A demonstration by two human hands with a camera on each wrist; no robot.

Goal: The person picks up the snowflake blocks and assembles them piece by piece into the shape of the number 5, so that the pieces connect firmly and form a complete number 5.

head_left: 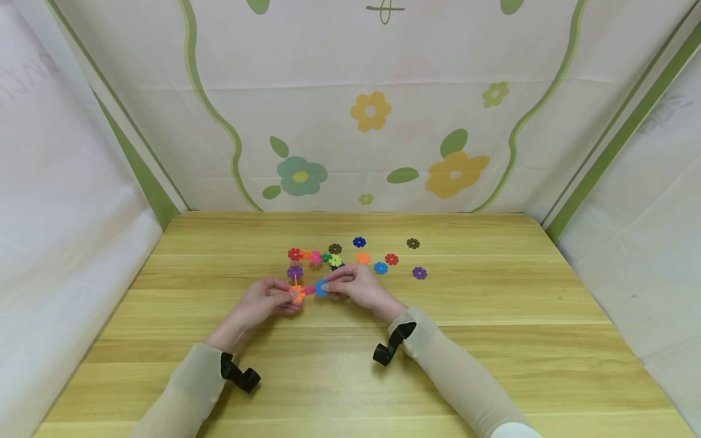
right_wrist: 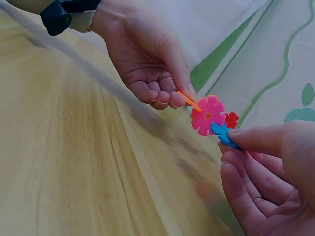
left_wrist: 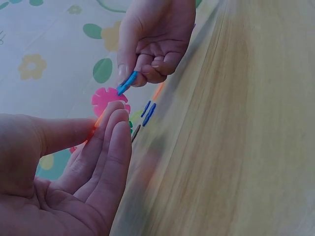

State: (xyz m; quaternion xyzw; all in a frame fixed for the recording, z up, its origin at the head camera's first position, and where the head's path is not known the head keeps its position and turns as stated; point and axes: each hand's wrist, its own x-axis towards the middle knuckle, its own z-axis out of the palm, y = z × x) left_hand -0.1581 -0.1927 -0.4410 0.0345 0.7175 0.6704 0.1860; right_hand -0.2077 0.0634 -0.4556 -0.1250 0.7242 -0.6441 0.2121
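My left hand (head_left: 268, 298) pinches an orange slotted flower disc (head_left: 297, 294) between thumb and fingers. A pink disc (right_wrist: 207, 115) joins the orange one at its slots. Between thumb and fingertips, my right hand (head_left: 358, 285) pinches a light blue disc (right_wrist: 224, 135) against the pink disc's edge; I cannot tell how deep the slots meet. Beyond the orange disc, a purple disc (head_left: 295, 272) appears linked to it. Behind that runs a row with a red disc (head_left: 294, 254), a pink, a green and a yellow-green disc (head_left: 335, 260); the right hand partly hides a dark disc near its end.
Loose discs lie on the wooden table (head_left: 471, 365): brown (head_left: 335, 249), dark blue (head_left: 359, 242), light orange (head_left: 363, 258), light blue (head_left: 380, 267), red (head_left: 391, 259), purple (head_left: 419, 273) and another brown (head_left: 413, 243). A flower-patterned curtain (head_left: 306, 109) stands behind the table.
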